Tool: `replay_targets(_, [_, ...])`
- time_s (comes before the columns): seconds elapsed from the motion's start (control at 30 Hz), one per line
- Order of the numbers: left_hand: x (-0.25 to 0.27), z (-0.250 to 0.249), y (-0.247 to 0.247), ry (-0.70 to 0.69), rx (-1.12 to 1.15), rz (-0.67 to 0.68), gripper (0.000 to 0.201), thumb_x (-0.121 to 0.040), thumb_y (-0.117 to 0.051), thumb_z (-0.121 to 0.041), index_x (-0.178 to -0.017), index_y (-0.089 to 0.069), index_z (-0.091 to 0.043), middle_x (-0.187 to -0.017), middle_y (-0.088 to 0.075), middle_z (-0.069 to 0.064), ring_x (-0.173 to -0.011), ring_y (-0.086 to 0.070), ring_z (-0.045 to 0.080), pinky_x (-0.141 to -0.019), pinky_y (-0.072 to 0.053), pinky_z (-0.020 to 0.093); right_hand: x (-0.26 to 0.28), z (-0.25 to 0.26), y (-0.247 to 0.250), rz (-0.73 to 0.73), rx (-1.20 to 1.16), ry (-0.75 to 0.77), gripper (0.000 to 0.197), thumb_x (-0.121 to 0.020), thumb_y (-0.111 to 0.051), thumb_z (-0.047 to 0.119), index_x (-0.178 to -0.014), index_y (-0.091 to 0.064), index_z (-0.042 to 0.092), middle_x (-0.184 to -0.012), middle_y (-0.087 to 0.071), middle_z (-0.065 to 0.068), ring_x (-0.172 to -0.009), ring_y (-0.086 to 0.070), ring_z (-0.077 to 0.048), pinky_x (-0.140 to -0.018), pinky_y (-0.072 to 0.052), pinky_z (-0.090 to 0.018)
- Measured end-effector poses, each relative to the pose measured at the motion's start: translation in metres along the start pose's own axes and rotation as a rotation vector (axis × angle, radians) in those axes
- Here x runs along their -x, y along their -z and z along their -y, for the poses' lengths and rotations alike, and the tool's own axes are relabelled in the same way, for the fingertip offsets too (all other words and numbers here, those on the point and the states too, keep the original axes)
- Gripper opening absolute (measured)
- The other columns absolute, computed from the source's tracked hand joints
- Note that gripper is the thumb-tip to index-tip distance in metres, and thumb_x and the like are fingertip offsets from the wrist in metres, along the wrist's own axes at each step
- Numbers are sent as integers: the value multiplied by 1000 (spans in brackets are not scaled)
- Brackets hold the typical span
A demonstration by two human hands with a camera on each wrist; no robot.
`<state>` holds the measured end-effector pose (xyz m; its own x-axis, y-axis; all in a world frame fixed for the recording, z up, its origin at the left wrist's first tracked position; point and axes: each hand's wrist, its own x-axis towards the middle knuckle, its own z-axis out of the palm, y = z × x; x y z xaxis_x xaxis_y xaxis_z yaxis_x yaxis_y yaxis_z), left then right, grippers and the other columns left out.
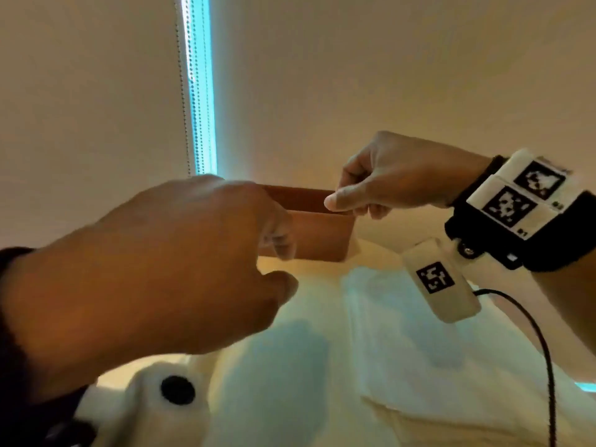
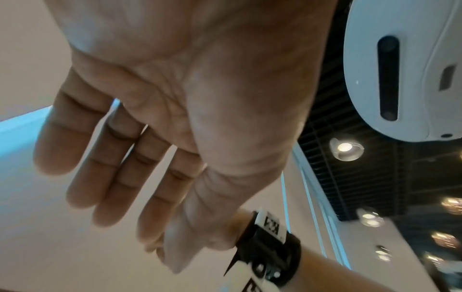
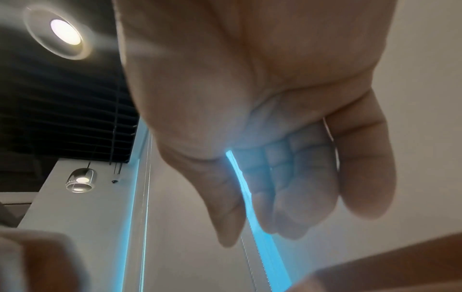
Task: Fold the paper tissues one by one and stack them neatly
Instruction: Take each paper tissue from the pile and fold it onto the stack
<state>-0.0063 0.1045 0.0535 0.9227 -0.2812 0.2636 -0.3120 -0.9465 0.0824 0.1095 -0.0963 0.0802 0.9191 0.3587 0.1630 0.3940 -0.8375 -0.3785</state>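
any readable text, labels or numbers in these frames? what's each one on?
No words or brands can be read.
Tiny characters beside the fiducial marker squares on the right wrist unit: too small and blurred to read.
Marker on the white module hanging below it: pattern only, no text.
Label on the wristband in the left wrist view: blurred.

Right hand (image 1: 396, 175): bare. A black wrist strap (image 1: 561, 240) carries a white block (image 1: 516, 195) bearing two black-and-white square fiducial markers with small printed labels beside them. A silver screw (image 1: 467, 251) joins the mount to a white oblong module (image 1: 440, 280), which bears one further square marker. A black cable (image 1: 545, 353) runs down from the module. Left hand (image 1: 161, 269): bare, with a dark sleeve (image 1: 13, 317) at the wrist
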Motion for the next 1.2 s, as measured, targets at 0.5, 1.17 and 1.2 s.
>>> replay_targets(0.5, [-61,-128,-97,-639,-189,597,42,-90,-60,-40,-127,-52,-23,-112,-64,-1,-99,-61,17,-83,-51,28,179,-83,-43,374,409,-127,53,-81,-63,59,-130,-52,42,-129,-53,21,-111,-48,-4,-95,-44,-29])
replay_targets(1.17, [-69,-92,-76,-418,334,232,14,-93,-57,-38,-97,-68,-30,-86,-67,-9,-76,-66,6,-72,-58,23,148,-78,-4,30,-56,-83,11,-81,-77,34,-72,-78,28,-59,-68,11,-51,-58,0,-51,-44,-16])
replay_targets(1.2, [-72,-89,-70,-389,395,171,11,-91,-59,-39,-94,-68,-33,-84,-67,-11,-74,-65,3,-70,-58,21,145,-76,5,27,-66,-65,9,-83,-75,29,-74,-79,28,-62,-70,12,-54,-60,0,-53,-47,-16])
